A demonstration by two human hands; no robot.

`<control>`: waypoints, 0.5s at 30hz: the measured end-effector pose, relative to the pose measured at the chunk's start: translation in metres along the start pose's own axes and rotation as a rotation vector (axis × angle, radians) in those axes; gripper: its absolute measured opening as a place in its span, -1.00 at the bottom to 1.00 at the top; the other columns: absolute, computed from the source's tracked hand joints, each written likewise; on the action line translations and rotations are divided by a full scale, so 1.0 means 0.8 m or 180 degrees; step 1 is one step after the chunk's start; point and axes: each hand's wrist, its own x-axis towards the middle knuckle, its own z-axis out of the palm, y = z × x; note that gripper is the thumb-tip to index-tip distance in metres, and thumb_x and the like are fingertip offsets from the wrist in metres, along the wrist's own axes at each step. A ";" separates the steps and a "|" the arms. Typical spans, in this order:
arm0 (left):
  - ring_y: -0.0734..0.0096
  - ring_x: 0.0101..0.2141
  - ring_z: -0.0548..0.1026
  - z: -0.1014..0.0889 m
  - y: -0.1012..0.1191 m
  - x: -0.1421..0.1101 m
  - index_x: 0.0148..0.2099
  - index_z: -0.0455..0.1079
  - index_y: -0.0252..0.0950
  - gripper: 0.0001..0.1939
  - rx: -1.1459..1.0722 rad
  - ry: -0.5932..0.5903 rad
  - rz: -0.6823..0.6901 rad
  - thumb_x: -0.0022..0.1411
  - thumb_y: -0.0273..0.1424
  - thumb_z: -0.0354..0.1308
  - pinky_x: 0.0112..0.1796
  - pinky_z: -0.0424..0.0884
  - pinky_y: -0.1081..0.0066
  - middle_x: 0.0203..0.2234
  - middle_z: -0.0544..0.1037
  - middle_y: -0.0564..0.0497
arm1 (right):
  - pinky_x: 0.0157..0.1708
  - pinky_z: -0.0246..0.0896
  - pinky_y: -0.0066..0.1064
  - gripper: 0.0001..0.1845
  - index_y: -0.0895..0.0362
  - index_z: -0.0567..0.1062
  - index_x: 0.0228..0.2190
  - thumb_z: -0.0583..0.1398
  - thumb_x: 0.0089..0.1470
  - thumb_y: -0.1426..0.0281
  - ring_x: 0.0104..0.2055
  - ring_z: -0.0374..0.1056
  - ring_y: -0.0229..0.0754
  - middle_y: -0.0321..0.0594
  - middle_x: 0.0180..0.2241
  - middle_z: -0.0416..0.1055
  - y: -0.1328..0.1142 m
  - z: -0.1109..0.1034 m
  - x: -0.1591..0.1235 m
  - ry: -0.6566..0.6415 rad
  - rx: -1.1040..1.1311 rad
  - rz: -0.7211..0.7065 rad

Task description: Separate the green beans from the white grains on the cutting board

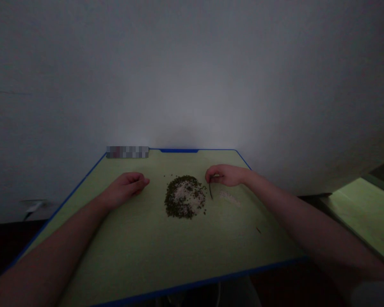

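A mixed pile of green beans and white rice grains lies in the middle of the table, with a few loose beans around its edge. At its right side, my right hand is closed on thin dark tweezers, their tip pointing down at the tabletop. Just right of that tip is a small strip of pale grains. Left of the pile, my left hand rests on the table in a loose fist, and nothing shows in it.
The pale yellow table has a blue rim and stands against a grey wall. A blurred-out strip lies at its far left corner. A short dark sliver is near the front right. Another yellow surface stands at right.
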 end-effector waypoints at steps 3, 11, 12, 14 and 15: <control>0.59 -0.67 0.06 -0.002 0.015 -0.010 -0.62 0.07 -0.27 -0.65 0.0145 -0.0053 0.0311 -0.01 -0.18 0.08 -0.64 0.04 0.52 -0.74 0.07 0.18 | -0.23 0.18 -0.41 -0.79 0.14 0.47 -0.35 0.07 -0.01 0.54 -0.28 0.30 -0.25 -0.23 -0.33 0.42 -0.004 0.000 -0.004 -0.0146 -0.0006 0.0002; 0.54 -0.64 0.04 0.002 0.095 -0.066 -0.67 0.02 -0.24 -0.58 0.0329 -0.0503 0.0889 -0.23 -0.15 0.20 -0.59 0.10 0.45 -0.73 0.03 0.15 | -0.22 0.18 -0.39 -0.74 0.14 0.50 -0.36 0.06 -0.05 0.59 -0.28 0.30 -0.23 -0.23 -0.37 0.43 -0.010 -0.003 -0.020 -0.0441 -0.0131 -0.0007; 0.54 -0.63 0.04 0.000 0.099 -0.068 -0.67 0.02 -0.24 -0.58 0.0325 -0.0511 0.0951 -0.24 -0.16 0.20 -0.58 0.10 0.44 -0.73 0.03 0.15 | -0.22 0.17 -0.39 -0.74 0.14 0.50 -0.37 0.06 -0.04 0.59 -0.28 0.30 -0.23 -0.23 -0.37 0.42 -0.010 -0.003 -0.021 -0.0459 -0.0148 -0.0021; 0.54 -0.64 0.04 -0.004 0.098 -0.067 -0.68 0.02 -0.24 -0.59 0.0238 -0.0500 0.1052 -0.22 -0.16 0.19 -0.58 0.09 0.45 -0.73 0.02 0.15 | -0.21 0.17 -0.38 -0.75 0.14 0.50 -0.37 0.06 -0.03 0.58 -0.28 0.30 -0.23 -0.23 -0.37 0.42 -0.008 -0.003 -0.022 -0.0489 -0.0148 -0.0017; 0.55 -0.64 0.04 -0.006 0.094 -0.064 -0.67 0.02 -0.24 -0.60 0.0194 -0.0488 0.1036 -0.20 -0.16 0.18 -0.58 0.08 0.45 -0.73 0.03 0.14 | -0.21 0.17 -0.38 -0.76 0.15 0.50 -0.37 0.06 -0.03 0.57 -0.28 0.30 -0.24 -0.22 -0.37 0.42 -0.007 -0.004 -0.023 -0.0504 -0.0126 0.0002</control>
